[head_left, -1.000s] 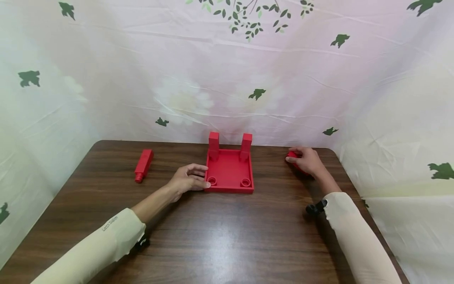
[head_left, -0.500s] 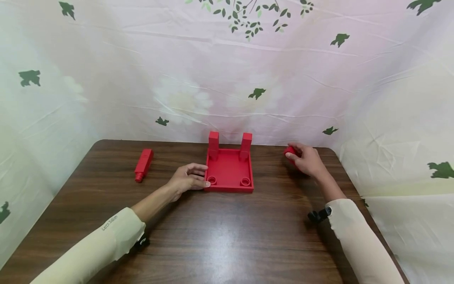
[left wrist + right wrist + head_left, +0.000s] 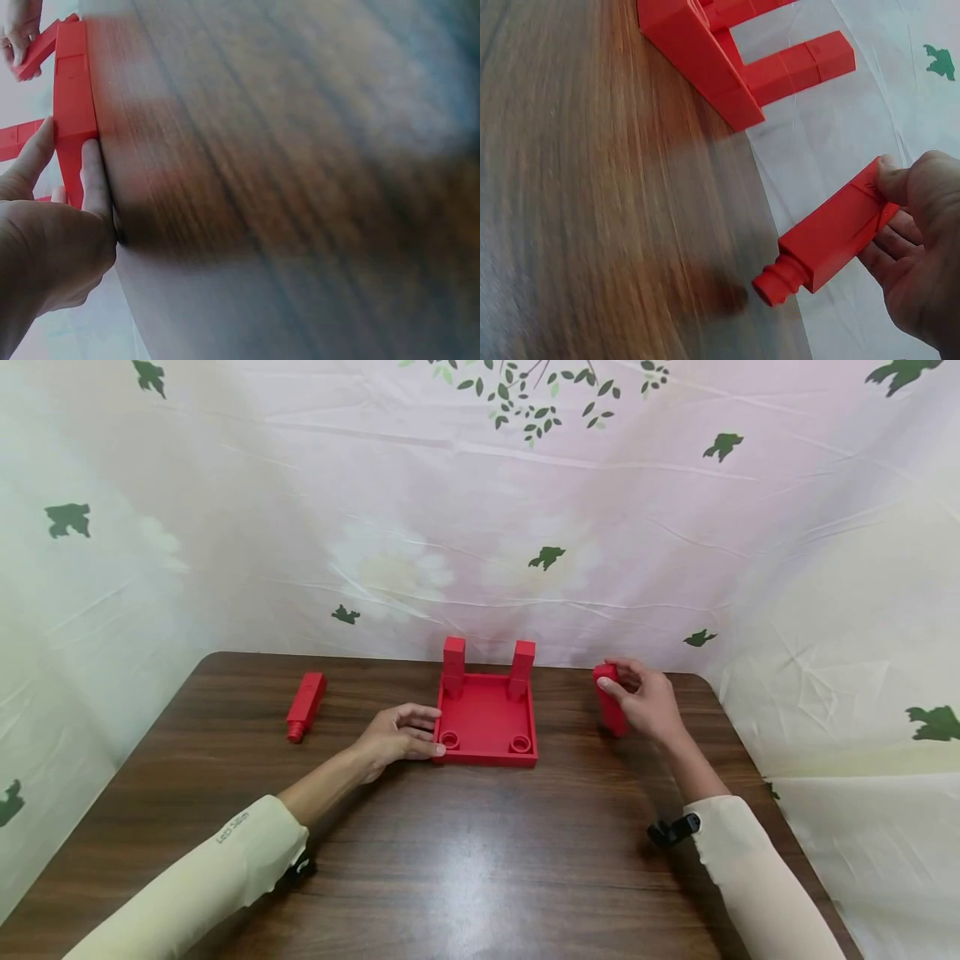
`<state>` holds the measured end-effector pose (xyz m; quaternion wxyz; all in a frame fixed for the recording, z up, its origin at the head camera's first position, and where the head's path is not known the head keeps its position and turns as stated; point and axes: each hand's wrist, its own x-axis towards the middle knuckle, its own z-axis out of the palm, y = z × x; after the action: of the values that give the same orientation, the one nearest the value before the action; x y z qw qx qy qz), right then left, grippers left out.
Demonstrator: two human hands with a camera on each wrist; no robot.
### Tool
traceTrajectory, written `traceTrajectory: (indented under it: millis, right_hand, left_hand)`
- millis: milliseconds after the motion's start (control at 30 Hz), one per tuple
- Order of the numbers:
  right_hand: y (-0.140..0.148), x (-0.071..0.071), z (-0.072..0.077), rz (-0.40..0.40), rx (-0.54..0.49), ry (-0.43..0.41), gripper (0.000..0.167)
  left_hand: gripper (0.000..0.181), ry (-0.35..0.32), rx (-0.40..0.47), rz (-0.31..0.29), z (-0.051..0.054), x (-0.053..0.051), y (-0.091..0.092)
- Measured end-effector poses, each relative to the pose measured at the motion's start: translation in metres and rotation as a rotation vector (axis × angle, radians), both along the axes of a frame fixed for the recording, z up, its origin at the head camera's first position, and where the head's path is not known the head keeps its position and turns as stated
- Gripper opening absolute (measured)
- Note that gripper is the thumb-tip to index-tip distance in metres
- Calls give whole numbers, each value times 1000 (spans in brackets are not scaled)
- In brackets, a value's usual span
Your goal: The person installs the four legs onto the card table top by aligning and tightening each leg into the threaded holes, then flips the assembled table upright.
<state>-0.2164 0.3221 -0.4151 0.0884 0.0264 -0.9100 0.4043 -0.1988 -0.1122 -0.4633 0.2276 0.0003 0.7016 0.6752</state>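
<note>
A red square tray-like base (image 3: 485,718) stands at the middle of the table, with two upright legs (image 3: 453,667) at its rear and two round sockets in its front corners. My left hand (image 3: 387,743) holds its front left corner between thumb and fingers; some fingertips are hidden in the left wrist view. To the right, my right hand (image 3: 648,697) pinches a separate red leg (image 3: 840,229) near its plain end. That leg's threaded end points down, tilted, and looks raised off the table. Another red leg (image 3: 306,706) lies on the table at the left.
The dark wooden table (image 3: 465,860) has rounded rear corners. A patterned cloth (image 3: 390,527) hangs behind it and along both sides. Black wrist cameras (image 3: 672,831) sit under the pale sleeves.
My right hand has lifted the red leg at the right and turned it from lying toward upright, shifting slightly left. The left hand and the base have stayed put.
</note>
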Motion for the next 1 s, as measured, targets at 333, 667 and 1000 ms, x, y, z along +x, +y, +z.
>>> traceTrajectory:
  millis: [333,667,1000]
  right_hand:
    - [-19,7,-8,16,-241,67,50]
    - [-49,10,-14,95,-425,93,46]
    - [-72,14,-8,186,-585,148,44]
  left_hand:
    - [70,2,4,1,-4,-2,0]
    - [69,13,12,10,-2,0,1]
    - [69,10,-12,12,-3,0,0]
